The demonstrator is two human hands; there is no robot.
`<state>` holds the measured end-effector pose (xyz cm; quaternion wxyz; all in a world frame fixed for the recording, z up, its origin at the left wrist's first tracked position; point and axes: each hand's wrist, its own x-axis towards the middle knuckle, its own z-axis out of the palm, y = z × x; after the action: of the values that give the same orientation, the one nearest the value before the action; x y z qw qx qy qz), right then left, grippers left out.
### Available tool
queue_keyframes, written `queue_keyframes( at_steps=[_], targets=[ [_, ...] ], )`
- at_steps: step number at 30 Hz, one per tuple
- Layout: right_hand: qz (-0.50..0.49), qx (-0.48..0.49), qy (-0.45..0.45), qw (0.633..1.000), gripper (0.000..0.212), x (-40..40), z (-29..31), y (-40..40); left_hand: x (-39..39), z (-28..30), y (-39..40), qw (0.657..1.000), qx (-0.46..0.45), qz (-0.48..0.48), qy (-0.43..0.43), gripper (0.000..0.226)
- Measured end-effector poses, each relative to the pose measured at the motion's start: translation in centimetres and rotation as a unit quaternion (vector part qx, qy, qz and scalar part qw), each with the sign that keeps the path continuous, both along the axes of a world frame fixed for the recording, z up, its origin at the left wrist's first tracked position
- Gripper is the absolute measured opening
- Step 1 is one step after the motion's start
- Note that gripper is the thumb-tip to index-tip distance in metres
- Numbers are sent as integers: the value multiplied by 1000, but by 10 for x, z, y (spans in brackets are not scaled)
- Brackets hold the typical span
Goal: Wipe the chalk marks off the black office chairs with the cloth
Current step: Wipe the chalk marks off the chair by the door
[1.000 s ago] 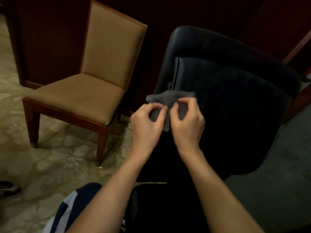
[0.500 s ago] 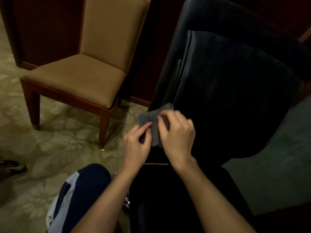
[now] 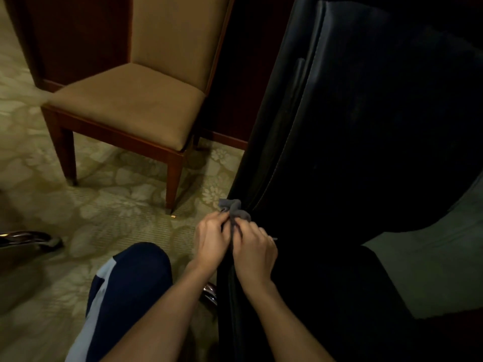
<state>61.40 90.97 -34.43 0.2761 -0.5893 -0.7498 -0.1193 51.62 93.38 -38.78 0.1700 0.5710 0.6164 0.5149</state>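
Black office chair (image 3: 366,126): one, just beyond the fingers. Cloth (image 3: 234,209): one, grey, bunched at the fingertips. Hands: two, left hand (image 3: 210,240) and right hand (image 3: 254,253). Tan upholstered chair (image 3: 136,100): one, well beyond the fingers, leftward.

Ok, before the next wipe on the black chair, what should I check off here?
1. Cloth in hand: ok, both the left hand and right hand pinch it.
2. Cloth spread flat for wiping: not ok, it is bunched.
3. Cloth at the black chair: ok, at its left edge.
4. Chalk marks visible: cannot tell, the chair is too dark.
5. Tan chair out of the way: ok, apart on the left.
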Motion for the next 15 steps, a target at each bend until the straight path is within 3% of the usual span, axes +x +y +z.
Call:
queue_keyframes(
  at_steps=[2, 6, 9, 15],
  targets=[
    [18, 8, 34, 999, 21, 3, 12, -2, -2, 11, -7, 1000, 7, 4, -25, 21],
    [72, 128, 113, 983, 17, 8, 82, 5, 4, 88, 6, 988, 132, 32, -74, 23],
    [68, 160, 125, 977, 13, 10, 129, 23, 7, 134, 27, 978, 180, 42, -92, 22],
    [19, 166, 41, 985, 8, 2, 104, 44, 1, 97, 40, 995, 96, -12, -14, 27]
  ],
)
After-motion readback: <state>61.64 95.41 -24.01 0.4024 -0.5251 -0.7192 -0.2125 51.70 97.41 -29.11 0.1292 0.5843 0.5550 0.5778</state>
